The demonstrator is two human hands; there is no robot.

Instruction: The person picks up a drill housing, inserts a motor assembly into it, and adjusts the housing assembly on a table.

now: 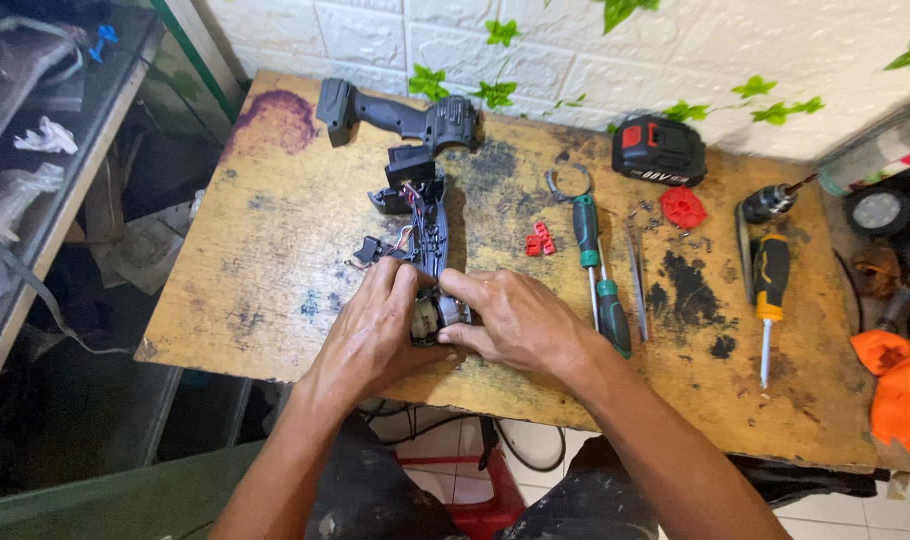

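the light over my table (275,250) is bright and even, soft daylight-like, coming mostly from above and a little from the far side, so the white brick wall (675,40) behind glows pale without burning out. shadows are short and faint: a thin dark edge under my left hand (370,335) and my right hand (515,320), a slim one beside the yellow screwdriver (770,295). no hard glare, only a mild sheen on my knuckles and forearms. the middle is sharp. the wide lens bends the table's edges outward and stretches the corners, where the shelf (35,150) at left falls dim and slightly soft.
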